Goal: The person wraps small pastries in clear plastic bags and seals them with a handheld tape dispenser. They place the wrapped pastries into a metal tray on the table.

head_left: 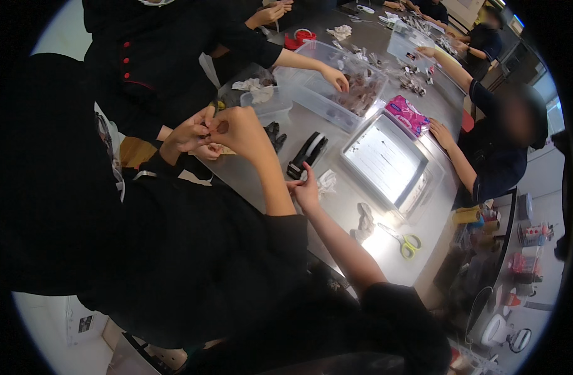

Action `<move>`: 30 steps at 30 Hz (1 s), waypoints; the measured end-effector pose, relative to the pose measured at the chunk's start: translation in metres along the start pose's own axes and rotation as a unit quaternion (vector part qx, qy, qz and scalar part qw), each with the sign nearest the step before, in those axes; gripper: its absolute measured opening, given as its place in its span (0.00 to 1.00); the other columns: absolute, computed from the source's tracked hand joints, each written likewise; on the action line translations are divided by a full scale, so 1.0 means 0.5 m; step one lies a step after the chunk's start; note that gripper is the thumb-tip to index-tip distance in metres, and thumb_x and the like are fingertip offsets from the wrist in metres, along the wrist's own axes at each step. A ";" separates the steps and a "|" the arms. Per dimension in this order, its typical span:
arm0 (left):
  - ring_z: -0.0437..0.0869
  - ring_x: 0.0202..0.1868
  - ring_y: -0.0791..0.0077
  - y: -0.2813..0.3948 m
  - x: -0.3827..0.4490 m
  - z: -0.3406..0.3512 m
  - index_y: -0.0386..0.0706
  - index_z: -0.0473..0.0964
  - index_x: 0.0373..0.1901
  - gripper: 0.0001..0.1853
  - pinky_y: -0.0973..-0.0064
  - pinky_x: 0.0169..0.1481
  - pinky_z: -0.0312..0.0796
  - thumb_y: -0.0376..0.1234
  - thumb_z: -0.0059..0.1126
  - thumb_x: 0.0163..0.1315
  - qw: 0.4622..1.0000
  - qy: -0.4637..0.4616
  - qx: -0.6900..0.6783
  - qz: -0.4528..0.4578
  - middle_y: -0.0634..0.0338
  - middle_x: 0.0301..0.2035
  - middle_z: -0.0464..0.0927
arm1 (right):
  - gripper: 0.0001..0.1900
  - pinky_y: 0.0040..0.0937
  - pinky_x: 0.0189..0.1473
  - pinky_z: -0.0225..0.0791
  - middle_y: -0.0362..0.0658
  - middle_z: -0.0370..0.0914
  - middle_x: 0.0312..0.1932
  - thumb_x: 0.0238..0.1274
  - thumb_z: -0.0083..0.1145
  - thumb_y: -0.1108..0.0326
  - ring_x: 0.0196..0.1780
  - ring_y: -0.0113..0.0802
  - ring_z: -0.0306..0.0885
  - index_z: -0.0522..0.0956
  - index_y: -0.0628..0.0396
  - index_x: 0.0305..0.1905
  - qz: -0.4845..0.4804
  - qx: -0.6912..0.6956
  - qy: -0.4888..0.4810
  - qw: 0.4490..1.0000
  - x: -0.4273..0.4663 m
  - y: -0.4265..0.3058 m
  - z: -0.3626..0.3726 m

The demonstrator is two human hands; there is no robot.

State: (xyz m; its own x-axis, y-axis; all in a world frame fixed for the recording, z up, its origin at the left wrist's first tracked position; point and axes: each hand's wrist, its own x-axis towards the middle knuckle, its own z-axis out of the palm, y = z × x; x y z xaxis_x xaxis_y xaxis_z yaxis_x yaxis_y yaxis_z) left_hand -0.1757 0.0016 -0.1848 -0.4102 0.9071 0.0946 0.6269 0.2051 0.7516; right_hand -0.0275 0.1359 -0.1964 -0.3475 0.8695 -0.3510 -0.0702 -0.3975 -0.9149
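My right hand (307,191) is over the near edge of the steel table, thumb raised. A neighbour's forearm (273,183) partly covers its fingers, so I cannot tell whether they hold anything. My left hand is out of view. Just beyond my right hand lies a black tape dispenser (307,155) with a white roll. Crumpled white tissue (327,183) is beside the hand. To the left, the neighbour in black pinches a small dark item (206,133) between both hands.
Farther right are a clear plastic tray (345,154), a crumpled cloth (364,220) and green-handled scissors (406,243). Co-workers reach over a clear bin (310,101) of small wrapped brown pieces and a plastic lid (399,44). A pink packet (407,115) borders the tray.
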 end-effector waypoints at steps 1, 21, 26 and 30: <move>0.78 0.42 0.70 0.030 -0.068 0.036 0.39 0.84 0.31 0.08 0.75 0.48 0.71 0.33 0.71 0.51 0.999 -0.042 -0.030 -0.001 0.58 0.38 0.77 | 0.27 0.30 0.40 0.69 0.43 0.83 0.33 0.55 0.61 0.74 0.37 0.28 0.80 0.67 0.57 0.61 0.008 0.016 -0.026 1.000 -0.018 -0.025 -0.030; 0.77 0.47 0.73 0.314 -0.267 0.165 0.30 0.81 0.38 0.07 0.75 0.53 0.70 0.25 0.60 0.61 0.758 -0.347 -0.512 -0.206 0.58 0.44 0.74 | 0.19 0.39 0.61 0.61 0.43 0.73 0.56 0.59 0.64 0.62 0.54 0.35 0.70 0.76 0.60 0.51 0.223 0.249 -0.010 0.943 -0.522 -0.138 -0.316; 0.78 0.44 0.74 0.336 -0.259 0.155 0.32 0.82 0.38 0.07 0.78 0.49 0.70 0.25 0.61 0.60 0.828 -0.333 -0.432 -0.129 0.59 0.41 0.76 | 0.24 0.39 0.60 0.61 0.43 0.73 0.54 0.58 0.65 0.63 0.54 0.36 0.71 0.73 0.65 0.57 0.233 0.268 -0.021 0.935 -0.518 -0.131 -0.323; 0.78 0.42 0.76 0.349 -0.259 0.149 0.34 0.83 0.38 0.07 0.80 0.48 0.69 0.26 0.63 0.57 0.870 -0.302 -0.380 -0.093 0.60 0.38 0.77 | 0.24 0.39 0.59 0.62 0.42 0.68 0.63 0.58 0.65 0.67 0.56 0.36 0.70 0.73 0.71 0.55 0.263 0.295 -0.018 0.919 -0.513 -0.132 -0.323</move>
State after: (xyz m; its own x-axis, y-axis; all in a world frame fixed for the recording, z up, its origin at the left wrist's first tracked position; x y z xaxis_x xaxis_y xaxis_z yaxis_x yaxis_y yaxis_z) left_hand 0.0361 -0.0526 -0.1143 0.1077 0.9589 -0.2625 -0.1256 0.2750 0.9532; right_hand 0.2175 -0.0135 -0.0782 -0.5087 0.5063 -0.6964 -0.3741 -0.8585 -0.3509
